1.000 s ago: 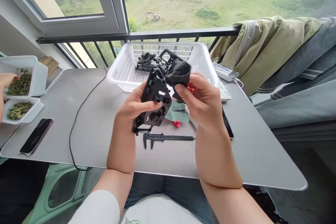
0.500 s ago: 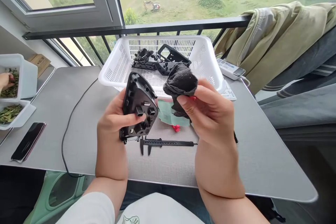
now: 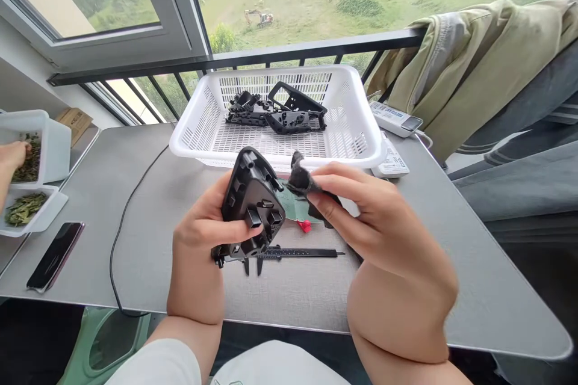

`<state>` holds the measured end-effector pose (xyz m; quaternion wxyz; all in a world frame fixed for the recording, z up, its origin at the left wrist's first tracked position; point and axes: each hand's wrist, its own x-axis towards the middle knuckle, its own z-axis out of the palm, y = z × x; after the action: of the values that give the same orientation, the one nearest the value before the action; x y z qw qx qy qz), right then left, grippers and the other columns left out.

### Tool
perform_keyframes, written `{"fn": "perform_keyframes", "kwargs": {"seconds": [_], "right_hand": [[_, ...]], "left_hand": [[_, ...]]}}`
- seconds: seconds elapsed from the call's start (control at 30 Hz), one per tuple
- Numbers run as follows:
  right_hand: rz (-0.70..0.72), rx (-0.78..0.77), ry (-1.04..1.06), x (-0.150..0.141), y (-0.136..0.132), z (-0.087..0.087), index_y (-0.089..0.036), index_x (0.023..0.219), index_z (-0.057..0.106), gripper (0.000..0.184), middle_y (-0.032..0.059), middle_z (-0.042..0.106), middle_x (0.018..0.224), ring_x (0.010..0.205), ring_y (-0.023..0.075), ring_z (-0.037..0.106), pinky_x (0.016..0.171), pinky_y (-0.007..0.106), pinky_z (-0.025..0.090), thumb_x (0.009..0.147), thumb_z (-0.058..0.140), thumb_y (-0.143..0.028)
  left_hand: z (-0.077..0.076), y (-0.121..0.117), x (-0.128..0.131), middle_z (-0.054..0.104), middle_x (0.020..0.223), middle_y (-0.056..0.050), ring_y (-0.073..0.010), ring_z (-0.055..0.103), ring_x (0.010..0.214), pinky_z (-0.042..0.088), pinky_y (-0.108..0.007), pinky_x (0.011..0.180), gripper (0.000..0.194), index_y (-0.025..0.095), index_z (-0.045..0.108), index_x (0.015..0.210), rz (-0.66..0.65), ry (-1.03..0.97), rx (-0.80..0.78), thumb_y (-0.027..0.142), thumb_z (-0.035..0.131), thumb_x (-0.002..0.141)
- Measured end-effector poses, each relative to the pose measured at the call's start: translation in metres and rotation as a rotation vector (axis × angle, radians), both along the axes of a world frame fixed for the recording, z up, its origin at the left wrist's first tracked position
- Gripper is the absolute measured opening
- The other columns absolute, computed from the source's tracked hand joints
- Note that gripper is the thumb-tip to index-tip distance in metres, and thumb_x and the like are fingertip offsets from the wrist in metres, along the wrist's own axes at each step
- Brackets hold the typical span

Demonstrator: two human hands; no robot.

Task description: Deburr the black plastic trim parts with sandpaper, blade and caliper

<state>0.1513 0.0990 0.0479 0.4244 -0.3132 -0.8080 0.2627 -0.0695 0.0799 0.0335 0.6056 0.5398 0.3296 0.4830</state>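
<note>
While my left hand (image 3: 201,225) clamps a black plastic part (image 3: 244,192) upright, thumb pressed across its face and the other fingers behind it, my right hand (image 3: 374,210) pinches a crumpled black cloth (image 3: 298,180) between thumb and fingertips. I see the part as a rounded, tapering shell, smooth and slightly glossy, with a raised edge, square posts and small slots. The cloth looks matte and soft, folded into a ragged bunch just beside the shell, both held above the table (image 3: 280,301).

Beyond them I have a white plastic basket (image 3: 350,123), its walls pierced with slots, holding angular black plastic pieces (image 3: 293,120), one with a framed opening. Beneath my hands, a thin green sheet (image 3: 295,207) lies near a small red piece (image 3: 304,227) and a dark, straight caliper (image 3: 307,252), whose near end the shell partly covers. The table's surface is grey and finely textured.
</note>
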Motion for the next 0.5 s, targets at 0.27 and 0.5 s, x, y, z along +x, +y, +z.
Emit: {"fn": "perform_keyframes", "kwargs": {"seconds": [0.27, 0.5], "right_hand": [[0.022, 0.169, 0.164, -0.024, -0.001, -0.007, -0.025, 0.113, 0.063, 0.036, 0.0079, 0.06, 0.099, 0.085, 0.0167, 0.061, 0.07, 0.03, 0.053, 0.09, 0.045, -0.004], [0.144, 0.015, -0.077, -0.009, -0.009, 0.0, -0.019, 0.1, 0.066, 0.029, 0.007, 0.062, 0.084, 0.063, 0.0141, 0.057, 0.054, 0.026, 0.048, 0.088, 0.044, -0.005]], "left_hand": [[-0.005, 0.011, 0.008, 0.066, 0.07, 0.001, -0.0128, 0.058, 0.053, 0.048, -0.025, 0.053, 0.053, 0.028, 0.066, 0.11, -0.142, -0.136, -0.151, 0.008, 0.074, 0.061], [-0.02, 0.015, 0.0, 0.07, 0.07, 0.003, -0.0207, 0.066, 0.06, 0.056, -0.039, 0.064, 0.051, 0.029, 0.072, 0.093, 0.155, -0.318, -0.103, 0.009, 0.074, 0.047]]}}
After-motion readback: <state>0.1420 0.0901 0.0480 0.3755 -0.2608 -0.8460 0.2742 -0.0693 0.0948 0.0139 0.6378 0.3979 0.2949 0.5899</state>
